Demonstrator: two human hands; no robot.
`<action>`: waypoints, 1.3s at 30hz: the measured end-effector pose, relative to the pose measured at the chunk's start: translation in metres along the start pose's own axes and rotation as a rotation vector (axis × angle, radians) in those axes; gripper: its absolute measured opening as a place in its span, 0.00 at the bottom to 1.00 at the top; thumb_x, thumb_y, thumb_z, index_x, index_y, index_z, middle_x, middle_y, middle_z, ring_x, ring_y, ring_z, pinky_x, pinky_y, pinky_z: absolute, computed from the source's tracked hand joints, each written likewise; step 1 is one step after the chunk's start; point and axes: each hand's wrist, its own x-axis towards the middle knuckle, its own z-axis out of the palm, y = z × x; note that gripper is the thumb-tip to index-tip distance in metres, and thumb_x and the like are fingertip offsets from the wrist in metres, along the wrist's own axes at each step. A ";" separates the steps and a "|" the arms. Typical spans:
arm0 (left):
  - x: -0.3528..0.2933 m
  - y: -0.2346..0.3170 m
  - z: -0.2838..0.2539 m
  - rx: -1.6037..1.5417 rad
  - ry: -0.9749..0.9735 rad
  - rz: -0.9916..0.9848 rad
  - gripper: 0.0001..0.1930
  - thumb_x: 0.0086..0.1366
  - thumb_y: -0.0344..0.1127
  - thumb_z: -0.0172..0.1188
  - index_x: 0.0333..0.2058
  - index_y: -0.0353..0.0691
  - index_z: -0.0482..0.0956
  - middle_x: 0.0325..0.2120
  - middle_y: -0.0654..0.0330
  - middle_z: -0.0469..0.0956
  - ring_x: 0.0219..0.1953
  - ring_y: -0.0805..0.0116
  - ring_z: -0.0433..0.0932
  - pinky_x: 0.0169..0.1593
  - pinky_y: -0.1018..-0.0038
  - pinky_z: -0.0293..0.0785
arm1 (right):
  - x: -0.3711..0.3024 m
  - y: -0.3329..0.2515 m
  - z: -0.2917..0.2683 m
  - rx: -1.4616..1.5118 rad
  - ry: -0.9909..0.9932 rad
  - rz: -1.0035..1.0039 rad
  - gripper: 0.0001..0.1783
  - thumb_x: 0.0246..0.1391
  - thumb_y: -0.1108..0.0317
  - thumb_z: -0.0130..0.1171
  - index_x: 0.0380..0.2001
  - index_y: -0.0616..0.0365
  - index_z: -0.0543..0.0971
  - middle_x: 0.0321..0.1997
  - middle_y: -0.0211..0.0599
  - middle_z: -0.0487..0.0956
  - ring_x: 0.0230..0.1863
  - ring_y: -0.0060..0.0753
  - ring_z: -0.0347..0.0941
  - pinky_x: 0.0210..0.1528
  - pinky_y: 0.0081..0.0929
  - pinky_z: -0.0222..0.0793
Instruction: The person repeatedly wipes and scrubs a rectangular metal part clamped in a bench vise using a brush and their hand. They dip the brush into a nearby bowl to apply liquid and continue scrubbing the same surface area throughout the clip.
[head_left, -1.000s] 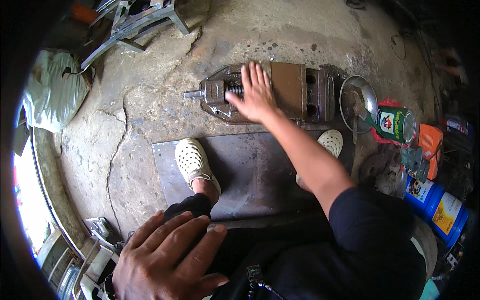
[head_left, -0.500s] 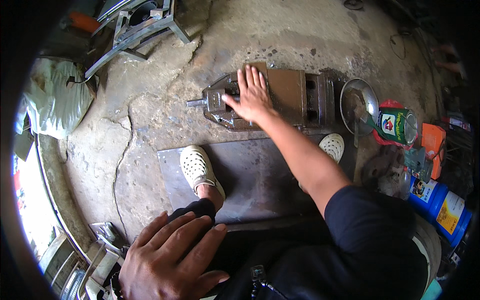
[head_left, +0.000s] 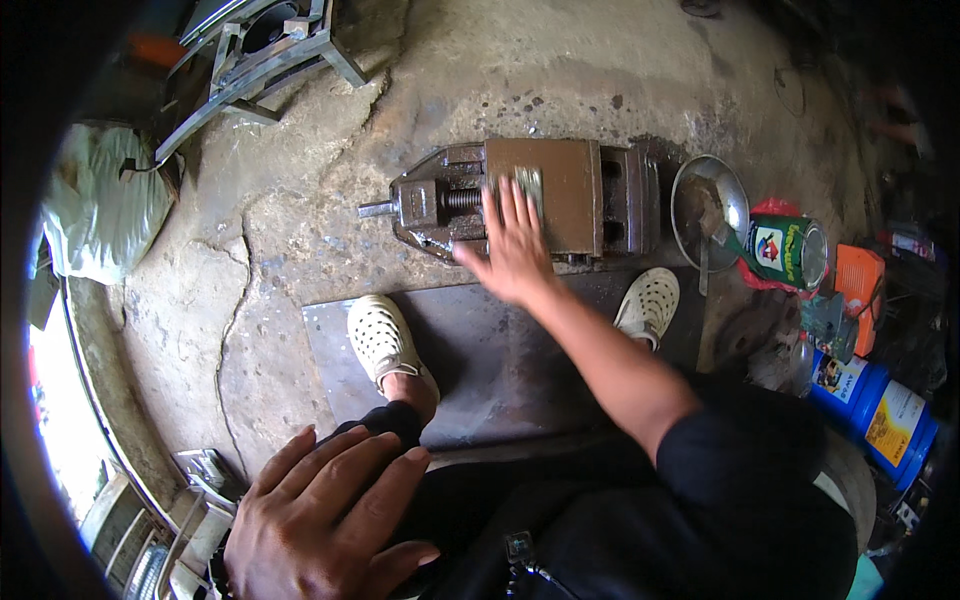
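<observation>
A heavy brown machine vise (head_left: 562,195) lies on the floor in front of my feet, its screw end pointing left. My right hand (head_left: 518,255) is laid flat on its smooth top plate, beside the screw, fingers stretched out. Under and beside those fingertips shows a small greyish, wet-looking patch (head_left: 531,187), perhaps a thin sheet; the hand covers most of it. My left hand (head_left: 320,510) hangs over my left knee at the lower left, palm down, fingers extended, with nothing visible in it.
A metal bowl (head_left: 737,190) with a brush-like tool stands right of the vise, by a green can (head_left: 785,250). Farther right are an orange case (head_left: 858,285) and a blue bucket (head_left: 880,415). A steel frame (head_left: 255,75) stands far left. Dark sheet metal (head_left: 500,370) lies underfoot.
My right hand has slid nearer along the vise top, and the brown flat piece past its far edge no longer sticks out there. My left hand stays on the knee.
</observation>
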 end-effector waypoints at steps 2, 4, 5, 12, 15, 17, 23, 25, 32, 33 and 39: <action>0.002 -0.003 0.000 -0.004 0.004 -0.011 0.39 0.58 0.66 0.63 0.51 0.33 0.79 0.46 0.42 0.82 0.50 0.40 0.83 0.56 0.42 0.75 | -0.029 0.000 -0.002 -0.027 -0.140 0.004 0.59 0.60 0.23 0.38 0.75 0.65 0.46 0.79 0.64 0.39 0.81 0.60 0.32 0.80 0.51 0.26; 0.004 -0.003 -0.001 0.031 0.010 0.008 0.38 0.58 0.65 0.64 0.51 0.33 0.79 0.46 0.42 0.82 0.51 0.40 0.82 0.57 0.42 0.75 | -0.012 0.006 -0.005 -0.041 -0.068 0.003 0.60 0.60 0.22 0.35 0.76 0.64 0.45 0.80 0.62 0.39 0.81 0.59 0.31 0.80 0.51 0.26; 0.004 -0.002 -0.002 0.032 0.016 0.017 0.37 0.57 0.64 0.65 0.51 0.33 0.79 0.46 0.42 0.82 0.51 0.40 0.82 0.57 0.41 0.74 | 0.009 0.012 -0.008 -0.002 0.026 0.027 0.59 0.60 0.22 0.35 0.76 0.63 0.45 0.80 0.61 0.39 0.81 0.58 0.32 0.80 0.50 0.26; 0.004 -0.001 -0.001 -0.014 -0.026 -0.029 0.38 0.55 0.64 0.67 0.51 0.33 0.80 0.46 0.42 0.82 0.51 0.41 0.83 0.58 0.40 0.73 | 0.005 0.012 -0.010 -0.007 0.004 0.015 0.58 0.61 0.24 0.36 0.76 0.63 0.44 0.80 0.62 0.39 0.81 0.58 0.30 0.80 0.49 0.24; 0.008 -0.007 -0.004 0.014 -0.019 -0.038 0.39 0.52 0.62 0.70 0.52 0.33 0.79 0.47 0.43 0.82 0.51 0.42 0.82 0.59 0.43 0.74 | -0.033 0.006 -0.005 0.008 -0.190 0.009 0.57 0.62 0.28 0.43 0.75 0.65 0.45 0.79 0.66 0.39 0.81 0.62 0.30 0.79 0.52 0.25; 0.010 -0.007 -0.007 0.019 -0.034 -0.036 0.39 0.52 0.61 0.70 0.52 0.34 0.79 0.47 0.43 0.82 0.52 0.43 0.82 0.58 0.44 0.74 | -0.021 0.009 -0.007 0.028 -0.092 0.025 0.57 0.62 0.29 0.44 0.75 0.65 0.46 0.80 0.63 0.40 0.81 0.59 0.31 0.80 0.49 0.26; 0.015 -0.001 -0.010 -0.003 -0.060 -0.008 0.36 0.53 0.57 0.71 0.53 0.35 0.78 0.48 0.45 0.81 0.51 0.45 0.82 0.57 0.46 0.75 | 0.006 0.019 -0.010 0.046 0.038 0.069 0.57 0.62 0.25 0.35 0.76 0.64 0.44 0.80 0.61 0.38 0.82 0.56 0.30 0.80 0.47 0.25; 0.019 -0.003 -0.010 -0.019 -0.035 -0.003 0.36 0.53 0.57 0.71 0.53 0.35 0.78 0.48 0.44 0.81 0.51 0.45 0.82 0.57 0.46 0.75 | -0.013 0.014 -0.002 -0.061 -0.114 0.042 0.59 0.61 0.23 0.35 0.76 0.64 0.44 0.80 0.62 0.37 0.81 0.58 0.29 0.80 0.50 0.23; 0.020 0.006 -0.011 -0.007 -0.052 0.030 0.35 0.53 0.54 0.72 0.53 0.35 0.78 0.48 0.46 0.81 0.51 0.46 0.82 0.57 0.46 0.75 | 0.026 0.025 -0.014 0.055 0.046 0.077 0.57 0.62 0.23 0.30 0.76 0.60 0.43 0.81 0.58 0.37 0.82 0.54 0.30 0.80 0.47 0.23; 0.020 0.007 -0.012 -0.014 -0.055 0.031 0.35 0.53 0.54 0.72 0.53 0.35 0.78 0.48 0.46 0.81 0.52 0.46 0.82 0.57 0.46 0.75 | 0.025 0.025 -0.015 0.020 0.019 0.085 0.57 0.62 0.23 0.31 0.76 0.60 0.43 0.81 0.58 0.37 0.82 0.54 0.30 0.80 0.47 0.23; 0.019 0.003 -0.013 -0.009 -0.048 0.033 0.36 0.53 0.53 0.73 0.54 0.35 0.77 0.48 0.45 0.81 0.52 0.45 0.82 0.58 0.45 0.74 | -0.023 0.013 -0.019 -0.085 -0.352 0.057 0.60 0.60 0.22 0.35 0.76 0.61 0.39 0.81 0.56 0.31 0.81 0.55 0.24 0.80 0.50 0.20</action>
